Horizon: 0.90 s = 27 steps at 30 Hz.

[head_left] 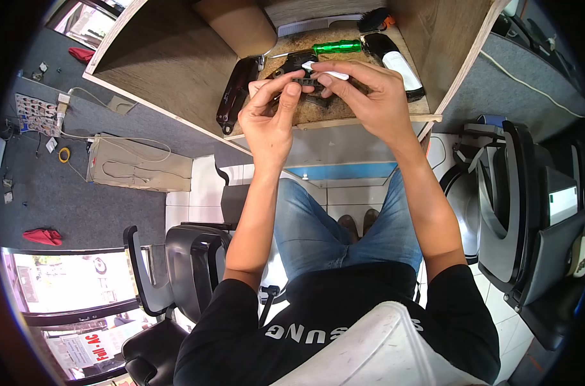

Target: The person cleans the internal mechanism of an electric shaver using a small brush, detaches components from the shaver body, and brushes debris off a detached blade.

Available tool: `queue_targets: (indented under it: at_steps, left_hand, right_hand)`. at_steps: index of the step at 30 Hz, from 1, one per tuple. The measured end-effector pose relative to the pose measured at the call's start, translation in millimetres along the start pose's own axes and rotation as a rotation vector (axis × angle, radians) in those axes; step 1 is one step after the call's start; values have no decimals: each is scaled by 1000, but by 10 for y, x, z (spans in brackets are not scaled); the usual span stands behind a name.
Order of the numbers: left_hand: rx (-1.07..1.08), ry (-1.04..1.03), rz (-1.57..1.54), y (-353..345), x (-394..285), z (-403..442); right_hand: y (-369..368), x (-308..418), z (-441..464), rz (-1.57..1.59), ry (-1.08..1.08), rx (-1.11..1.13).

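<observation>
Over the shelf, my left hand (270,112) is closed, its thumb and fingertips pinching a small black ridged piece (307,82). My right hand (373,96) pinches a slim white tool (337,75), whose pale tip lies just above the black piece; its exact kind is too small to tell. Behind the fingers lie dark parts (297,61), partly covered. A screwdriver with a green handle (336,47) rests behind them. To the left is a dark red-black hair clipper (238,95); to the right, a black-and-white clipper (395,63).
The wooden shelf box (170,71) has side walls near both hands. At its back lie a grey comb (321,26) and a black brush (373,20). Black chairs (196,257) stand to either side. A cardboard-coloured box (135,164) with a cable is at the left.
</observation>
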<state>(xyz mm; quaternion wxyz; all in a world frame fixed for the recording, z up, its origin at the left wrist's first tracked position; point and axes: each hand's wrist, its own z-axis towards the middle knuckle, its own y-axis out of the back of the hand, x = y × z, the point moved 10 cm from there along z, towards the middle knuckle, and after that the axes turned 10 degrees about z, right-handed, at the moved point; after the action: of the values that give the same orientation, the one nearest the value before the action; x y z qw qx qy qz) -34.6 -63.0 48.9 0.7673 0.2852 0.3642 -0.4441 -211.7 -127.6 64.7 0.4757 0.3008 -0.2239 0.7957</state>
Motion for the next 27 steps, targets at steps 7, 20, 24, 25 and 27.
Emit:
queue_targets:
  at_steps: [7, 20, 24, 25, 27]
  left_hand:
    - [-1, 16, -7, -6, -12, -3]
    - [1, -22, 49, 7, -26, 2]
    - [-10, -67, 181, 30, -11, 6]
    - [-11, -85, 232, 34, -10, 9]
    - [-10, -70, 229, 21, -26, -12]
  right_hand:
    - [1, -7, -1, -9, -2, 0]
    - [-7, -13, 5, -12, -9, -2]
    - [9, 21, 21, -81, 31, -1]
    - [12, 34, 25, -110, 58, -2]
    - [24, 18, 22, -95, 59, -22]
